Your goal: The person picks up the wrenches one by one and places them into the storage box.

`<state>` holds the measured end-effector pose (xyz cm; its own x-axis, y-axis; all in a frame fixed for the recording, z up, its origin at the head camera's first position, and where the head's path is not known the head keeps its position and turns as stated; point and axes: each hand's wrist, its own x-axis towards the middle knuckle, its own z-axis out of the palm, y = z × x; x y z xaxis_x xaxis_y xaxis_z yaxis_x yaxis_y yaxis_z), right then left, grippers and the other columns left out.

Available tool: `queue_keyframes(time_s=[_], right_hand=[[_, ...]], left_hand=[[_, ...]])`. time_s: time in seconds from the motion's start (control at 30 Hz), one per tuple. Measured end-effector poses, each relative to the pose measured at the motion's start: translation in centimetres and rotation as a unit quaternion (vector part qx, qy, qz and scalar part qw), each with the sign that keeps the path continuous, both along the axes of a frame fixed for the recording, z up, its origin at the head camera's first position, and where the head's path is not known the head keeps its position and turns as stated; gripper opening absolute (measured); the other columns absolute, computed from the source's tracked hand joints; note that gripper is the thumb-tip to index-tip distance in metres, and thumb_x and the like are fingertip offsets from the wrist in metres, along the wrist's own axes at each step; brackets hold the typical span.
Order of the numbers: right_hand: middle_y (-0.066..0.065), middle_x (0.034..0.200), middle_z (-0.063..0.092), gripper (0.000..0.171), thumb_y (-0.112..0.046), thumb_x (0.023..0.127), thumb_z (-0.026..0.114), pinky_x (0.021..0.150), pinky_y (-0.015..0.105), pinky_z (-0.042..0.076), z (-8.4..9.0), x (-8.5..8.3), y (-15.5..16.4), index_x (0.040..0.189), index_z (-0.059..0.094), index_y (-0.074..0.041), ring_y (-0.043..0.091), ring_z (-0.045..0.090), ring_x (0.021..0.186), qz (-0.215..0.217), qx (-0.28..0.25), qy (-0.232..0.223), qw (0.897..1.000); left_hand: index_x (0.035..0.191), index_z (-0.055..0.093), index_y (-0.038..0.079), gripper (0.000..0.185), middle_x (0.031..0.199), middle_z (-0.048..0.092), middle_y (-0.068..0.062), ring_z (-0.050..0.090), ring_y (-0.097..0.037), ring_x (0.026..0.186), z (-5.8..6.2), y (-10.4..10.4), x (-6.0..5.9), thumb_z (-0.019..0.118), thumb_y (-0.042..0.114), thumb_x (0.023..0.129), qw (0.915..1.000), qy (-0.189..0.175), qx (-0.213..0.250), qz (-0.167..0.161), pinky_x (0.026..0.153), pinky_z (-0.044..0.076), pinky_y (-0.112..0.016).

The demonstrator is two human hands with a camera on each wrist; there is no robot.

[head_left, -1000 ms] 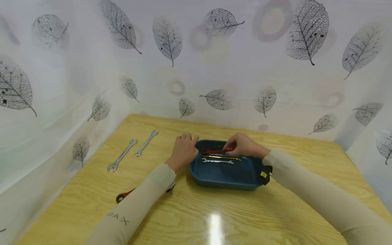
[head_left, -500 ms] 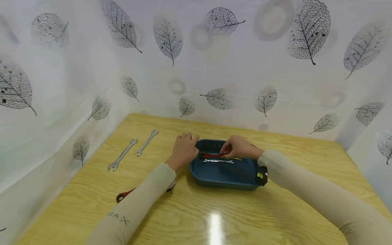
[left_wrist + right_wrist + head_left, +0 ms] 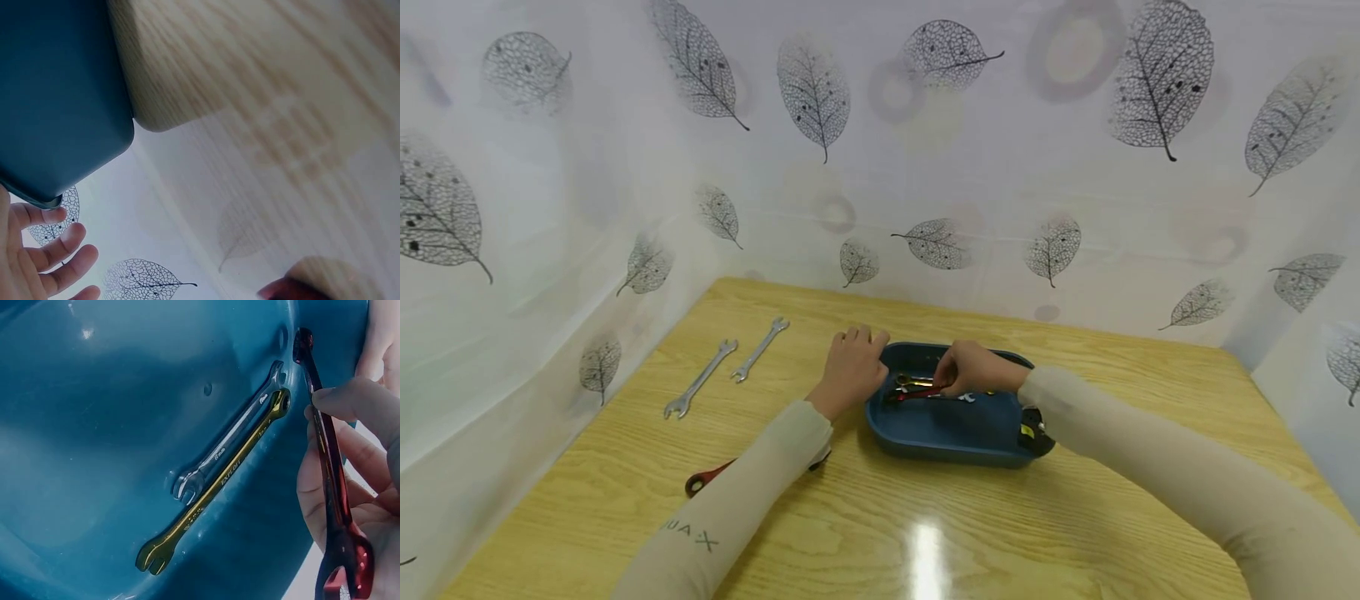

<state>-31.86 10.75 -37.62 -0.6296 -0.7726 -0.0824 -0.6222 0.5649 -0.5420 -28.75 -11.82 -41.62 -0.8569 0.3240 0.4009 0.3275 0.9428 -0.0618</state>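
My right hand (image 3: 976, 367) pinches a red wrench (image 3: 328, 444) between thumb and fingers, over the inside of a blue tray (image 3: 951, 455). Below it in the tray lie a gold wrench (image 3: 219, 481) and a small silver wrench (image 3: 232, 431), side by side and nearly touching in the right wrist view. In the head view the right hand partly covers both. My left hand (image 3: 852, 371) grips the tray's left rim; in the left wrist view its fingers (image 3: 72, 269) are at the rim's corner, some of them bent and free of it.
Two silver open-ended wrenches, a longer one (image 3: 702, 379) and a shorter one (image 3: 761, 350), lie on the wooden table (image 3: 850, 533) at the left. Another red wrench (image 3: 703, 478) is partly hidden under my left forearm. A leaf-patterned cloth (image 3: 880, 167) stands behind the table.
The right hand has moved a little left and towards me with the red wrench, from behind the gold wrench to in front of it. The left hand has stayed at the rim.
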Motion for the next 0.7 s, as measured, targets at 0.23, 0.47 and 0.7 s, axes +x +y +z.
queue_keyframes(time_s=[0.23,0.47,0.7], right_hand=[[0.007,0.079,0.071,0.010,-0.003,0.077,0.071,0.058,0.022,0.050,0.0,0.0,-0.3,0.086,0.074,-0.003,0.006,0.060,0.062,-0.001,0.010,-0.008,1.000],[0.005,0.075,0.070,0.007,-0.004,0.076,0.072,0.057,0.021,0.049,-0.1,-0.1,-0.7,0.083,0.074,-0.004,0.005,0.058,0.060,0.002,0.029,0.001,1.000],[0.002,0.073,0.069,0.006,-0.005,0.074,0.074,0.057,0.022,0.048,-0.1,-0.1,-1.1,0.080,0.073,-0.008,0.006,0.057,0.060,0.003,0.053,0.004,0.999]], left_hand=[[0.116,0.055,0.014,0.033,0.103,0.059,-0.010,0.056,-0.026,0.090,0.0,0.0,0.0,0.053,0.018,0.084,1.0000,-0.004,0.000,0.005,0.083,0.047,-0.044],[0.116,0.055,0.015,0.031,0.102,0.059,-0.009,0.055,-0.026,0.089,-0.2,0.0,-0.1,0.053,0.019,0.085,0.9999,-0.006,-0.002,0.008,0.083,0.047,-0.043],[0.117,0.055,0.014,0.032,0.103,0.059,-0.010,0.056,-0.026,0.089,-0.2,0.0,-0.1,0.054,0.019,0.085,1.0000,-0.008,0.000,0.005,0.082,0.047,-0.044]])
